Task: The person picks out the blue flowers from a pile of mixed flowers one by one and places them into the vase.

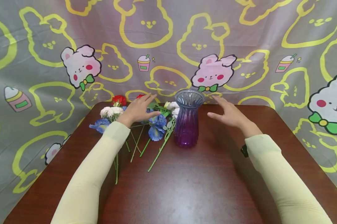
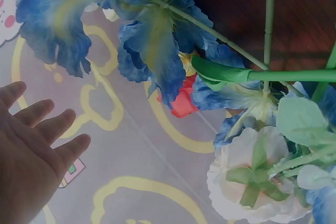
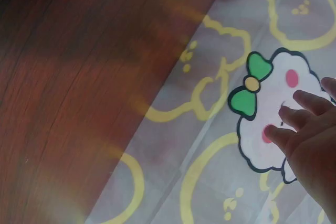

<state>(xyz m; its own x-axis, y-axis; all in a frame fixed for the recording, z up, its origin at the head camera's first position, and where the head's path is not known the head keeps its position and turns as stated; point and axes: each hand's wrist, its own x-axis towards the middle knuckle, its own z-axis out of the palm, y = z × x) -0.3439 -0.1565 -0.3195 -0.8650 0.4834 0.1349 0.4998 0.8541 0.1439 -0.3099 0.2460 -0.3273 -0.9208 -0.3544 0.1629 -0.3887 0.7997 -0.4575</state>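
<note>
Near the back middle of the table stands an upright glass vase (image 1: pixel 186 124), clear blue-grey at the rim and purple below. To its left lie artificial flowers: blue irises (image 1: pixel 156 132), pale roses (image 1: pixel 110 112), a red flower (image 1: pixel 119 100) and white blooms (image 1: pixel 172 106), their green stems toward the near edge. Above the flowers my left hand (image 1: pixel 138 109) is spread, holding nothing. My right hand (image 1: pixel 231 114) hovers to the right of the vase, apart from it, fingers extended. In the left wrist view, blue petals (image 2: pixel 152 40) and the back of a pale rose (image 2: pixel 257 177) hang close.
The dark reddish-brown wooden table (image 1: pixel 179 193) has rounded far corners. Behind and beside it hangs a grey curtain (image 1: pixel 162 56) with yellow outlines and rabbit faces. A dark band (image 1: pixel 244 151) shows at the right wrist.
</note>
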